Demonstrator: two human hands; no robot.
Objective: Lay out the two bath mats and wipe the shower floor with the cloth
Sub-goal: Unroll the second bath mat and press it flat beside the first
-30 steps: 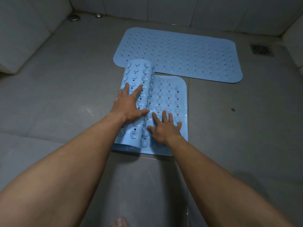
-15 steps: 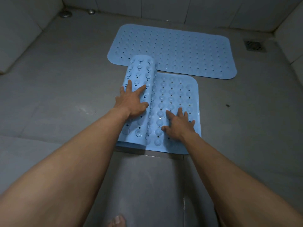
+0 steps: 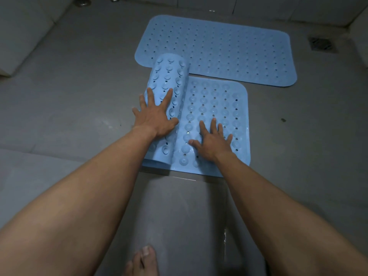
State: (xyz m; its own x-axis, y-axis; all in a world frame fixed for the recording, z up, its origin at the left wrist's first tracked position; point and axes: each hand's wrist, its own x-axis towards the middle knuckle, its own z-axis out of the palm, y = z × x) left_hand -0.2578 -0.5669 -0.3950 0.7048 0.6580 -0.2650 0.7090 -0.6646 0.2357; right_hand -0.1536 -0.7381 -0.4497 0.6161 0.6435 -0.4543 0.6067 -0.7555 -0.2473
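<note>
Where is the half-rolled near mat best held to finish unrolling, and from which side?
The rolled part, palm over its crest, coming from the right where it meets the flat part. The roll runs away from the person, so it probably opens leftward; left hand presses there, right hand pins the flat part.

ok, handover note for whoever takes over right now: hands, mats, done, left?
Left hand: open, flat on the rolled part of the near mat.
Right hand: open, flat on its unrolled part.
Far mat: laid flat on the shower floor, beyond the near mat.
Done: one mat laid, near mat partly unrolled.
Left: finish unrolling, then wipe the floor; no cloth in view.
</note>
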